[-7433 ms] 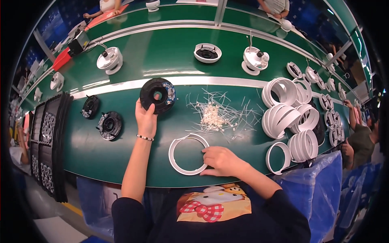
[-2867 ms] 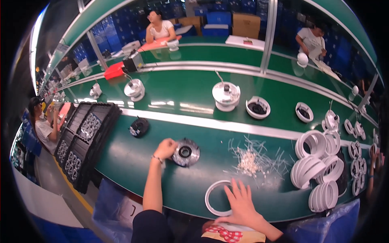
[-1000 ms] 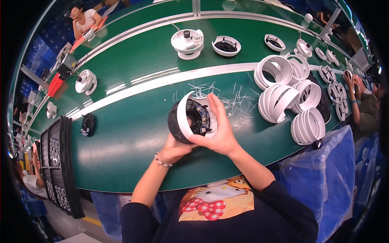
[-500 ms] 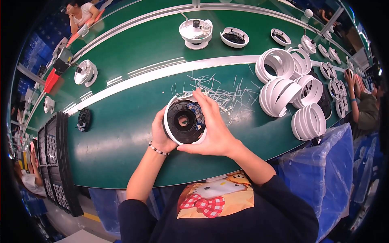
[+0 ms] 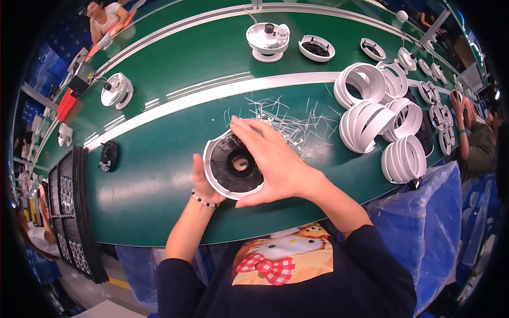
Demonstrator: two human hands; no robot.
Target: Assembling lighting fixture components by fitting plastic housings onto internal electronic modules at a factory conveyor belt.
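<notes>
Both hands hold a round black part fitted inside a white ring [image 5: 233, 164] just above the green bench. My left hand [image 5: 200, 186] is under its lower left edge, mostly hidden behind it. My right hand [image 5: 273, 161] wraps over its right side, fingers along the upper rim and thumb at the bottom. The part faces me, showing its open centre hole. A heap of thin white plastic strips [image 5: 286, 119] lies on the bench just beyond my right hand.
Stacks of white rings [image 5: 382, 122] lie at the right. Another black round part [image 5: 108, 155] lies at the left, near black trays [image 5: 71, 212] at the bench edge. White assemblies [image 5: 268, 37] sit on the far lane. Another person's hands [image 5: 461, 103] work at the far right.
The white ring, first flat under my right hand, now sits around the black part. Both hands have brought the joined piece up and turned it to face me.
</notes>
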